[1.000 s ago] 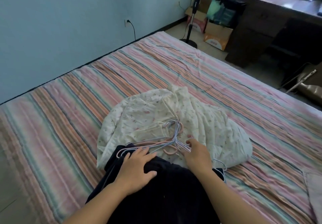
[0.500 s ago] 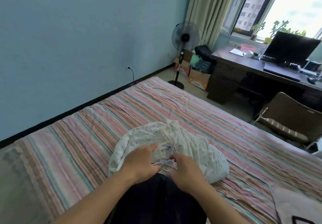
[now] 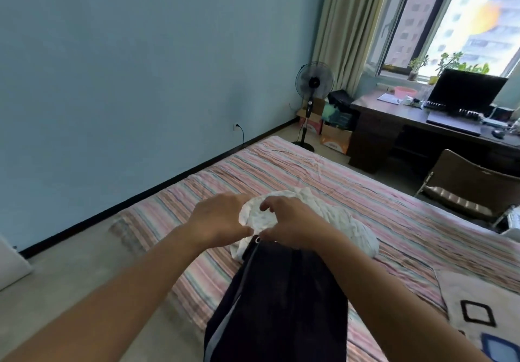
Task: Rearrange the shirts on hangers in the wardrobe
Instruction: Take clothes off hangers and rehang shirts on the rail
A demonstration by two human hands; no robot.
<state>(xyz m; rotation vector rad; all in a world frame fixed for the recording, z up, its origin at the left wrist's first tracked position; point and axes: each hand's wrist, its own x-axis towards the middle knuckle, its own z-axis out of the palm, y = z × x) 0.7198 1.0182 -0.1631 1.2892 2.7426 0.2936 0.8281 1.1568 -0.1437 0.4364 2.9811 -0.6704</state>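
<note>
A white floral garment (image 3: 340,222) lies bunched on the striped bed (image 3: 295,170). A black garment (image 3: 281,305) stretches from it toward me. My left hand (image 3: 222,218) and my right hand (image 3: 292,225) meet at the near-left edge of the white garment, fingers curled around its bunched cloth. Only a small metal hanger tip (image 3: 257,239) shows below the thumbs, where the black garment starts. The rest of the hangers are hidden under my hands.
A standing fan (image 3: 313,102) and cardboard boxes (image 3: 334,139) stand past the bed's far corner. A dark desk (image 3: 416,125) with a laptop (image 3: 464,100) and a chair (image 3: 467,187) are at the right. A patterned cushion (image 3: 484,311) lies near right. Bare floor (image 3: 70,291) is left.
My head has tilted up, showing more of the room. Both hands have closed in together on the white garment, and the hanger bundle seen before is now covered.
</note>
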